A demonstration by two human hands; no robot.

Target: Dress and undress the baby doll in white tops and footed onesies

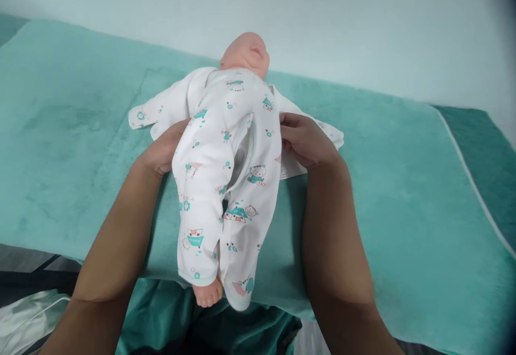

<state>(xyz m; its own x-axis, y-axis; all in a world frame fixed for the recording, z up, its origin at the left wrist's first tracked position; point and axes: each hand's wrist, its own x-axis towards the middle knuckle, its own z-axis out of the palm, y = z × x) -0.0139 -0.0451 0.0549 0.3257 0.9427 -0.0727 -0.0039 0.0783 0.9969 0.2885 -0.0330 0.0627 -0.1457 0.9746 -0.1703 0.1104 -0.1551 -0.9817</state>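
Note:
A baby doll [246,54] lies on its back, its head at the far side and its legs toward me. It wears a white printed baby top [193,89] with both sleeves spread out, and white printed baby trousers [258,210] with an opening at the crotch. One bare foot [208,293] sticks out of the left trouser leg; the other leg's end is covered by cloth. My left hand [167,145] is at the doll's left side in view, its fingers hidden behind the clothing. On the opposite side, my right hand [304,140] has curled fingers pinching the trousers' edge.
The doll rests on a green padded cloth [403,193] spread over a table, against a pale wall [363,27]. Darker green cloth [479,150] shows at the right end. White bundled material [32,317] lies low at the left, below the table edge.

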